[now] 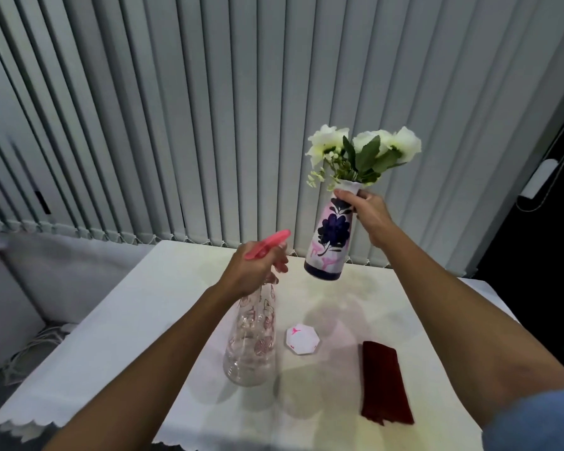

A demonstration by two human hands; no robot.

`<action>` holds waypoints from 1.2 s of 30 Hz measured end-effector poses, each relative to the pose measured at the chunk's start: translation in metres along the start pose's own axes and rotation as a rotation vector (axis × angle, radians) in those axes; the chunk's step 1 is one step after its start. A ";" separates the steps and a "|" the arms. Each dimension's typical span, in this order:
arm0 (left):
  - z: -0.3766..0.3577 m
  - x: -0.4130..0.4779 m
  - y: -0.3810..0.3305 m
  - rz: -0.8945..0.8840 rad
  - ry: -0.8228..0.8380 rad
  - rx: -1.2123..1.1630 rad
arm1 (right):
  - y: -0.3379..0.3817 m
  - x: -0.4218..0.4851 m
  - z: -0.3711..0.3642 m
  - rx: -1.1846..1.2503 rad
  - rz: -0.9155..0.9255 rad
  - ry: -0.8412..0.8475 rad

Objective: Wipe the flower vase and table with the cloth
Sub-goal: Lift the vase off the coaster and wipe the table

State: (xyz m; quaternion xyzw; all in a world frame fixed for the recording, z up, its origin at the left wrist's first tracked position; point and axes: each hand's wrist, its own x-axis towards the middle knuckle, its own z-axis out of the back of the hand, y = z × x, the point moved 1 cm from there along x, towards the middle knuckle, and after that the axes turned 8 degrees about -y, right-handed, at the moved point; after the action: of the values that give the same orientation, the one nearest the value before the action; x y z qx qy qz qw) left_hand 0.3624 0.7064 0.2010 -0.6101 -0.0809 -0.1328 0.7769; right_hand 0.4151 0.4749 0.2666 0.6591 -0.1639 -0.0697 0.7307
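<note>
1. Dark red cloth [385,384] lies folded flat on the desk [127,327], right side, nobody touching it.
2. Left hand [256,266] grips a clear spray bottle [251,336] up at its pink head.
3. Right hand [368,216] is wrapped round the flower vase [329,240] neck, vase up off the desk, blinds [176,125] behind.

Clear spray bottle [251,333]: pink floral print, pink trigger head, tilted with the head up; a white hexagonal dish [302,340] with pink marks lies flat just right of its base, apart from it. Pale vertical blinds [176,125] fill the background, a bead chain linking their lower ends. Far right: white oblong fitting [538,179] with a cord, against a dark area.
</note>
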 end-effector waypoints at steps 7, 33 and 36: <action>0.007 0.009 0.002 -0.020 -0.078 -0.028 | 0.000 -0.007 0.004 -0.118 0.038 0.184; 0.058 0.005 0.104 0.133 -0.373 0.268 | -0.123 -0.036 -0.037 -0.275 -0.135 0.095; 0.063 0.005 0.117 0.146 -0.436 0.265 | -0.150 -0.044 -0.042 -0.292 -0.180 0.160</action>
State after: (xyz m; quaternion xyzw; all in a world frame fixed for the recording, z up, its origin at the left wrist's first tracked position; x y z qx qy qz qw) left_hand 0.4046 0.7931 0.1097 -0.5214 -0.2186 0.0700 0.8218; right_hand 0.4049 0.5104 0.1092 0.5617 -0.0336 -0.1052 0.8200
